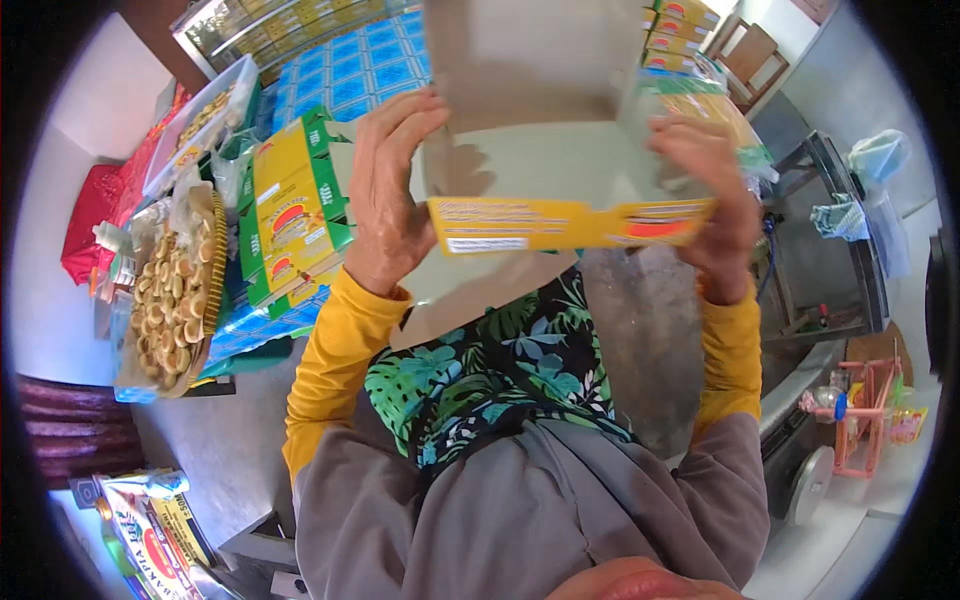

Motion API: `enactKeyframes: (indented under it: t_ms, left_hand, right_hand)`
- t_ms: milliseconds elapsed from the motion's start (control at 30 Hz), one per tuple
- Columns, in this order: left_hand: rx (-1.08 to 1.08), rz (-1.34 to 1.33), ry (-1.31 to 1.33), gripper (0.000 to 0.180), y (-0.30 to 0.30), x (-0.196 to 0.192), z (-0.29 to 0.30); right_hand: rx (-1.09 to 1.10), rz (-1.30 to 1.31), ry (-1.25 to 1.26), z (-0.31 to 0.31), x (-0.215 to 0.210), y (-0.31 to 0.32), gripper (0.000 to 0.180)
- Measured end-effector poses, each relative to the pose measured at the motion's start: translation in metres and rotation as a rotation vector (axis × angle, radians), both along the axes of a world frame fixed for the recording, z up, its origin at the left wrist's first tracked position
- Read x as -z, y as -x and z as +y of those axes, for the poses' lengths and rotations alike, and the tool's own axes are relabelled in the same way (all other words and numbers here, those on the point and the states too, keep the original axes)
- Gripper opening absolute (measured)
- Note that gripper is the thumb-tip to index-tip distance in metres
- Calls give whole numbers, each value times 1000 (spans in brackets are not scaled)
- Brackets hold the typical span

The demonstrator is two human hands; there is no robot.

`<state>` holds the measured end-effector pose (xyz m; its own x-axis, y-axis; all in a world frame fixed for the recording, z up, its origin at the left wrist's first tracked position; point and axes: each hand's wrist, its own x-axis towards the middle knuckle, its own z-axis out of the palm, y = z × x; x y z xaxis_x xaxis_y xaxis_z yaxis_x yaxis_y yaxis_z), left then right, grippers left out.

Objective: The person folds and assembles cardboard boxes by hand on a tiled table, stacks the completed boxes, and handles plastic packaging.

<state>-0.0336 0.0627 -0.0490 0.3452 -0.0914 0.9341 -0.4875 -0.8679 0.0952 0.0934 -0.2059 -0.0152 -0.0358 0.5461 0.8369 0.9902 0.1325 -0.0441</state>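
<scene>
Table under blue patterned cloth, grey floor below

From my seat I see a table (262,330) at the left, covered in a blue patterned cloth; on it lies a stack of yellow and green flat cartons (290,215), and just beside them a round woven tray (216,262) filled with small pale pastries (170,300). Further back on the same cloth sits a clear plastic container (200,120) with more pastries, near a red bag (92,215) at the far left edge. The grey concrete floor (235,445) runs under the table; a printed sack (150,525) rests on it at the lower left
</scene>
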Motion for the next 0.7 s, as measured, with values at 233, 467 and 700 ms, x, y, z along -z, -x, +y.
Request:
enactKeyframes:
  t_ms: [233, 467, 700]
  left_hand:
    - [-193, 450, 78, 60, 29, 83, 56]
    - [-125, 532, 216, 57, 19, 68, 71]
    - [-105, 675, 705, 57, -20, 64, 95]
  right_hand:
    - [-20, 72, 154, 80, 107, -22, 57]
    - [-15, 359, 166, 108, 126, -62, 63]
    - [46, 946, 172, 130, 122, -83, 54]
